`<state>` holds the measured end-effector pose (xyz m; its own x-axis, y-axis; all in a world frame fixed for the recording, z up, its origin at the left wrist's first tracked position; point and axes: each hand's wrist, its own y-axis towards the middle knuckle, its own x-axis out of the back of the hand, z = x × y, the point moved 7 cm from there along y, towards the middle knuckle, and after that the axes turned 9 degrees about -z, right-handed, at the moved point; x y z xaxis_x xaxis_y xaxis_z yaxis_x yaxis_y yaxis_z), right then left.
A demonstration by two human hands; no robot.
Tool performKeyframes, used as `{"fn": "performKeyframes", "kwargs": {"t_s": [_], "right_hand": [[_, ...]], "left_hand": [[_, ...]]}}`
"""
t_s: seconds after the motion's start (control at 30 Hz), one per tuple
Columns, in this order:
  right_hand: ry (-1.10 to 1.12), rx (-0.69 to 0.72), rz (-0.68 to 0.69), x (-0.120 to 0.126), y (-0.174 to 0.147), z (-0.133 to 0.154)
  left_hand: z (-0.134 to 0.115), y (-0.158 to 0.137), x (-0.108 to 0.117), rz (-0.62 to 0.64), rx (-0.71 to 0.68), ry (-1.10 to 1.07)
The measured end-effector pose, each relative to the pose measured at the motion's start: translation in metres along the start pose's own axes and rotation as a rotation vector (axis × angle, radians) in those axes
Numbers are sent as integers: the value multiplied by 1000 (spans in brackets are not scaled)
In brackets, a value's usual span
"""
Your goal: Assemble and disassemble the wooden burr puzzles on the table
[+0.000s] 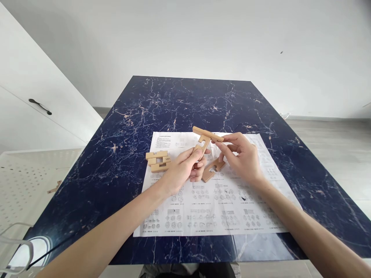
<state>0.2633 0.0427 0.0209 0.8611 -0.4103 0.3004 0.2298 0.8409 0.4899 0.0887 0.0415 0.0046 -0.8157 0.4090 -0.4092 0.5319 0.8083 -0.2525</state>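
Piece (206,143) and bar (208,134) held above sheet (274,197).
Left hand (187,166), fingers curled, grips piece; right hand (245,156) pinches bar's right end, bar meeting piece's far end. Sheet's print (200,192) and bar's mark (219,141): too small to read.

Single head-mounted view, facing forward and down, left hand (183,168) and right hand (244,157) at middle distance, wall (197,38) beyond.

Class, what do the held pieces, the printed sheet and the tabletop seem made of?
Held pieces: probably wood, smooth, pale tan, with a clean-cut notch. Printed sheet: apparently paper, matte, faintly creased. Tabletop: glossy, judging by its pale reflection; white veins suggest marble, or a printed imitation.
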Motion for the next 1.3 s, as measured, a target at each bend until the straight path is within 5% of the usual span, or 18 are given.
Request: {"fn": "performKeyframes", "kwargs": {"t_s": [0.63,1.13,1.3], "right_hand": [[-148,177,153,-10,-12,16],[-190,359,94,-7,-14,31],[-206,520,80,-6,-16,44]], "left_hand": [[-1,2,5,-23,-19,34],[-7,1,6,-41,-103,175],[-12,-2,3,-21,-187,242]]}}
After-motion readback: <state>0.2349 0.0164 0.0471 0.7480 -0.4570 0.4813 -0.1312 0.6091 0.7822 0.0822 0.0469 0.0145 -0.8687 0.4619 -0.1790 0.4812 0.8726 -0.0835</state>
